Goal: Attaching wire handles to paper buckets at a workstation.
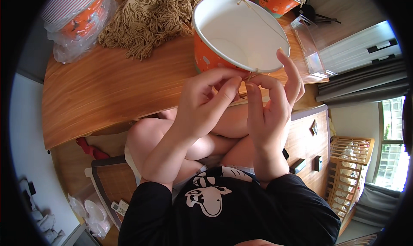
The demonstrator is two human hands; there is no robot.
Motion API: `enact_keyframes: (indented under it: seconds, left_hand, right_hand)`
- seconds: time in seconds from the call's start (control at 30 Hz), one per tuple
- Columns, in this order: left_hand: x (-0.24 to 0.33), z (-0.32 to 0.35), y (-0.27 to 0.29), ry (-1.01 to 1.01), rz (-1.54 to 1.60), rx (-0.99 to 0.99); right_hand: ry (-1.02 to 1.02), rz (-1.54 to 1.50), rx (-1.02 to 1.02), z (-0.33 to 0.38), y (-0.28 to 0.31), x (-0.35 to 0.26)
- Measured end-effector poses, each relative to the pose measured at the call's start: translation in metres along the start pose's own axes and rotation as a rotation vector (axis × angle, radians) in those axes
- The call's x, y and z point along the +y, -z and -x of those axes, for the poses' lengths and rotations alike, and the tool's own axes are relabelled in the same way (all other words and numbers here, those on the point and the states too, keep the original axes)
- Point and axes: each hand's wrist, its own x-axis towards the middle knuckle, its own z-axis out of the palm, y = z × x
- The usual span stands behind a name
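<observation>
An orange paper bucket point(205, 55) with a white inside stands at the near edge of the wooden table, its mouth tilted toward me. A thin tan string point(263, 15) is fastened at the far rim and trails over the opening. At the near rim, the string comes through the wall between my fingertips. My left hand point(204, 100) pinches it with thumb and forefinger. Close beside, my right hand point(271, 106) pinches the string too, its outer fingers raised past the rim. The fingers partly hide the knot or loop there.
A heap of tan strings point(150, 20) lies left of the bucket on the wooden table point(107, 91). Stacked buckets in clear plastic point(79, 27) stand at the far left, more stacked buckets point(275, 1) at the far right. A clear plastic tray point(309, 48) sits at the right edge.
</observation>
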Motion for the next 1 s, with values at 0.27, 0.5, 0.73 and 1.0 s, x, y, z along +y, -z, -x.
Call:
enact_keyframes:
  seconds: [0.27,0.5,0.73,1.0]
  left_hand:
    - [0.003,-0.007,-0.008,0.05,0.079,0.025]
    - [0.014,-0.005,-0.011,0.073,-0.032,0.032]
    - [0.02,0.004,-0.027,-0.037,-0.242,0.088]
    - [0.008,0.013,-0.038,-0.274,-0.589,0.217]
  right_hand:
    - [0.063,0.007,0.01,0.002,0.002,0.01]
    - [0.063,0.01,0.078,0.009,0.001,0.008]
    - [-0.011,0.001,0.087,0.013,0.012,0.002]
    - [0.017,-0.075,0.095,0.015,0.008,0.009]
